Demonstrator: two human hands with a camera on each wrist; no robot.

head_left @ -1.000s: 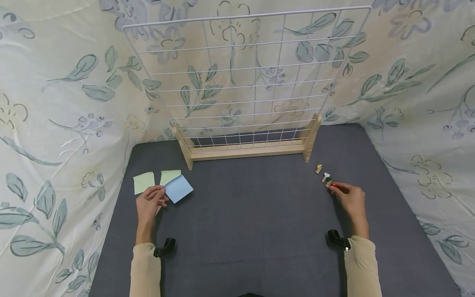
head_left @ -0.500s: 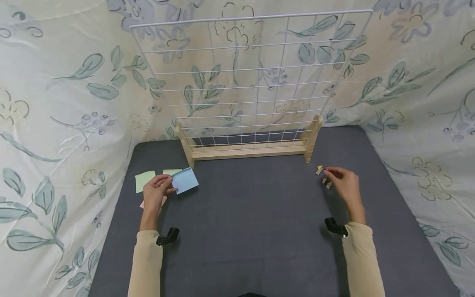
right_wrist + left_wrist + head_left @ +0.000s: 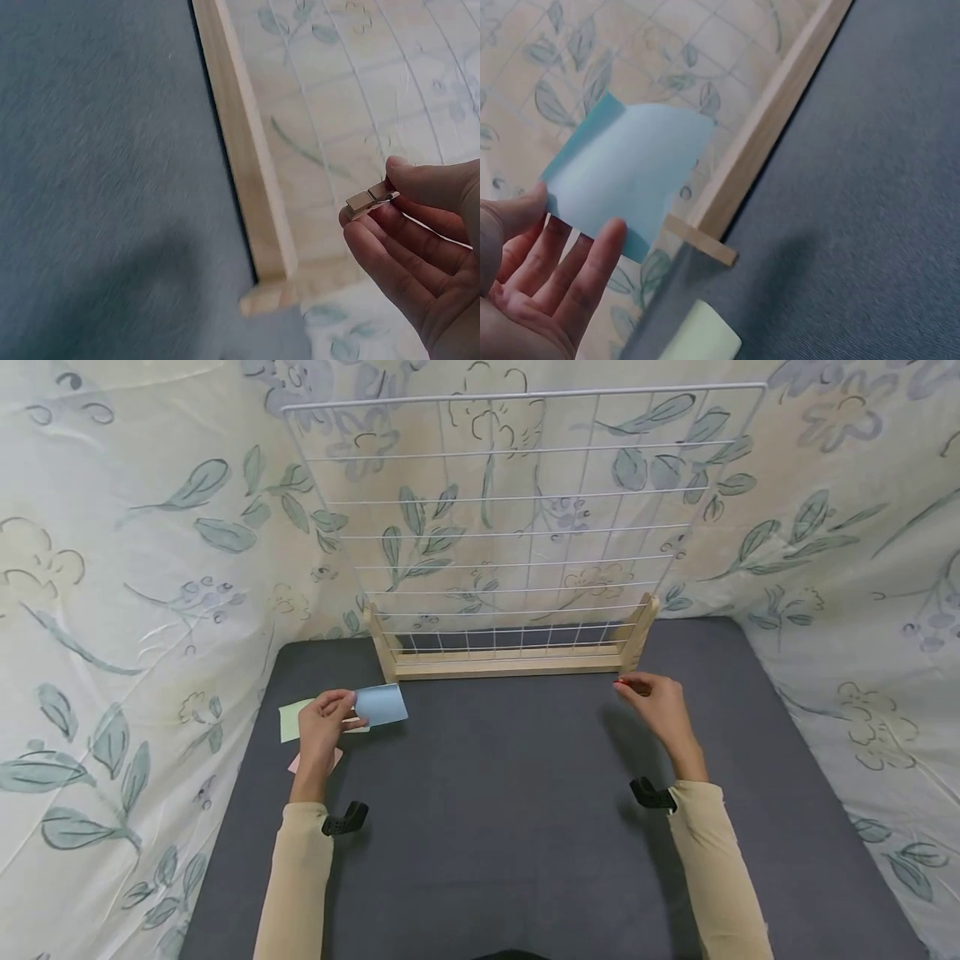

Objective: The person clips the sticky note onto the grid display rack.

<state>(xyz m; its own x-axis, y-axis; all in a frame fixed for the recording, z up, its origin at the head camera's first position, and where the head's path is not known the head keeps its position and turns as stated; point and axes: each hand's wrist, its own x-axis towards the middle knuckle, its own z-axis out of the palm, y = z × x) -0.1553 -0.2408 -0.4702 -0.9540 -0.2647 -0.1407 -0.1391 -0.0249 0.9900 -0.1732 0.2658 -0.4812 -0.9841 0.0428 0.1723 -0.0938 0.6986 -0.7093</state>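
Observation:
My left hand [image 3: 322, 722] holds a blue sticky note [image 3: 381, 705] by one edge, raised above the table. In the left wrist view the note [image 3: 630, 172] is pinched between thumb and fingers, its far edge slightly curled. Over on the other side, my right hand [image 3: 660, 714] pinches a small wooden clothespin [image 3: 361, 201] between thumb and fingertips. A speck of red shows at those fingertips in the head view. The hand is in the air near the right foot of the rack's wooden base [image 3: 510, 670].
A white wire grid [image 3: 525, 533] rises from the wooden base at the back. Under and beside the left hand lie green notes [image 3: 289, 723] and a pink note [image 3: 337, 759]. Floral cloth [image 3: 150, 652] walls the dark table [image 3: 495, 810]. The other clothespins are hidden from view.
My right hand has picked a red-topped clothespin from the small group and carried it left and toward the rack. My left hand has lifted the blue note forward and slightly right.

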